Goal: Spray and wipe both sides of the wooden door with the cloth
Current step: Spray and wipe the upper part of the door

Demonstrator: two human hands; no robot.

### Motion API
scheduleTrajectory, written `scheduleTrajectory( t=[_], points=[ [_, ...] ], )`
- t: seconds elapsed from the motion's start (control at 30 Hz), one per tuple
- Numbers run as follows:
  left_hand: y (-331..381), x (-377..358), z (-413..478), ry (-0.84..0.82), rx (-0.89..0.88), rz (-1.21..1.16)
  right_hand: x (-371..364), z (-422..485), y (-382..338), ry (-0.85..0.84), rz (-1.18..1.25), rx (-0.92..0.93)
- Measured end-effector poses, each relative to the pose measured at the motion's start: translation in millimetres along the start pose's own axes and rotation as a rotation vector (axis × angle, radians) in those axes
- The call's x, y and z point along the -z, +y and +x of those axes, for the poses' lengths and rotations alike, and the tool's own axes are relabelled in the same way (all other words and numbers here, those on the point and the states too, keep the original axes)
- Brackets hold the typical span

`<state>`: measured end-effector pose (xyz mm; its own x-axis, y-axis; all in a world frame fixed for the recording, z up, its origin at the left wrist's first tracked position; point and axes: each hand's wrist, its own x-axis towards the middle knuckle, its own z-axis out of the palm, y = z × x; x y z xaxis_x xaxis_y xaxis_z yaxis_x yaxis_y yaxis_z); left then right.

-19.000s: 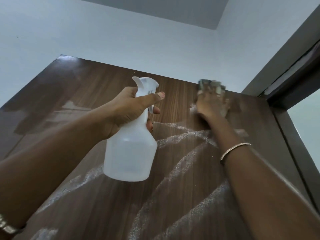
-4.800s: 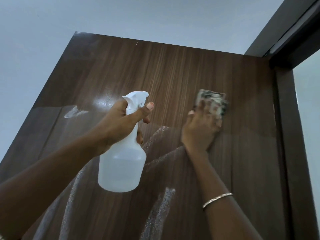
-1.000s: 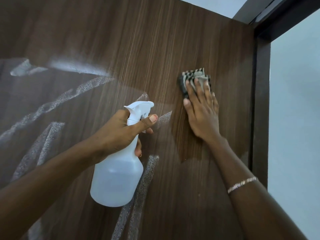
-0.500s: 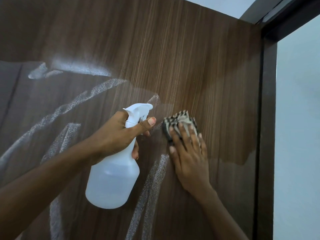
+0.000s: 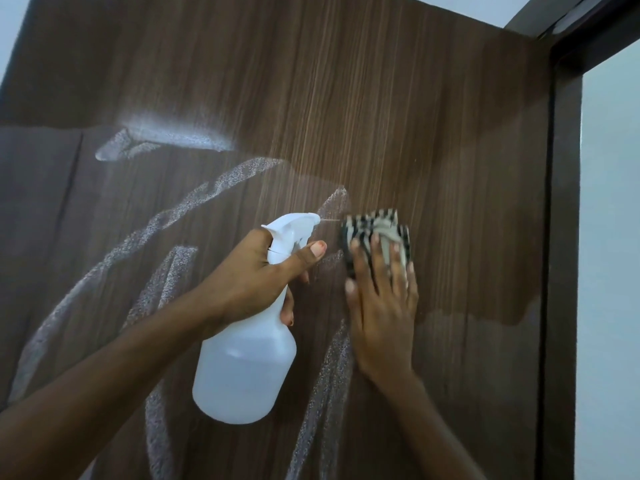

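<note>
Down and left comes the right grip (image 5: 381, 317), flat fingers pressing the cloth (image 5: 375, 226) to the wooden door (image 5: 433, 116), left grip (image 5: 256, 282) clenched round the spray bottle (image 5: 242, 368), with foamy streaks (image 5: 173, 216) left to wipe.

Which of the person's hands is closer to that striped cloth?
Right. The right hand presses the cloth flat against the door; the left hand grips the spray bottle just left of it, apart.
</note>
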<state>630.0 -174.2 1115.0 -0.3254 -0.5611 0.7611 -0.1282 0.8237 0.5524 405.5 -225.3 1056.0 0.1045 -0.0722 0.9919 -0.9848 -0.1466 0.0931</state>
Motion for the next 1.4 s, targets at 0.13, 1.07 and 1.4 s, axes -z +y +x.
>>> scheduleTrajectory(
  t=[0.13, 1.07, 1.4],
  points=[
    [-2.6, 12.1, -5.6, 0.015, 0.033, 0.04, -8.0, -44.7, -10.6, 0.0, -0.05, -0.072],
    [-16.9, 58.1, -14.7, 0.018, -0.068, -0.2, -10.9, 44.1, -47.4, -0.108, -0.103, 0.187],
    [-30.8, 88.1, -21.9, 0.05, -0.026, -0.133, -24.1, 119.8, -75.1, 0.01, -0.059, -0.022]
  ],
)
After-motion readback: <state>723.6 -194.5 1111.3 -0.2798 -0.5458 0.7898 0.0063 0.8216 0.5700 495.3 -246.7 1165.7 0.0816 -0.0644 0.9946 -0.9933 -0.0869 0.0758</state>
